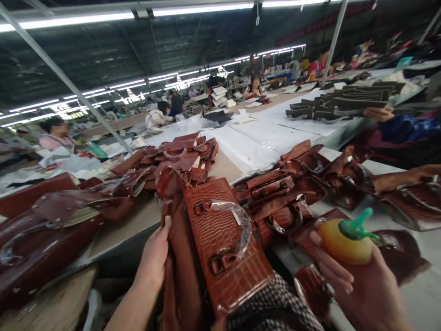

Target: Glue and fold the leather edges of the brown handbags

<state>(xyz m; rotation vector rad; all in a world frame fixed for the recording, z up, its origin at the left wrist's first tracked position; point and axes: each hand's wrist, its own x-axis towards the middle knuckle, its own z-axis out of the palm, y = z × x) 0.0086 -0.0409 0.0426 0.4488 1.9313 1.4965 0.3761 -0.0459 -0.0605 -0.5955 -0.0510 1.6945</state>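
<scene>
A reddish-brown crocodile-pattern handbag panel [229,230] stands tilted in front of me, its handle [246,227] wrapped in clear plastic and fixed with two buckles. My left hand [156,253] grips the plain brown leather [184,248] on the left side of this bag. In my right hand [368,285] lies a rounded yellow squeeze bottle [346,241] with a green nozzle top [360,225], held apart from the bag on the right. My fingers are wrapped around the bottle from below.
Brown bags [275,197] crowd the table to the right, and another pile [186,156] lies ahead. Larger brown bags [62,220] lie at left. Dark strap-like pieces [347,99] rest on the white tabletop [255,142]. A co-worker's hand [381,113] touches them. Metal poles rise nearby.
</scene>
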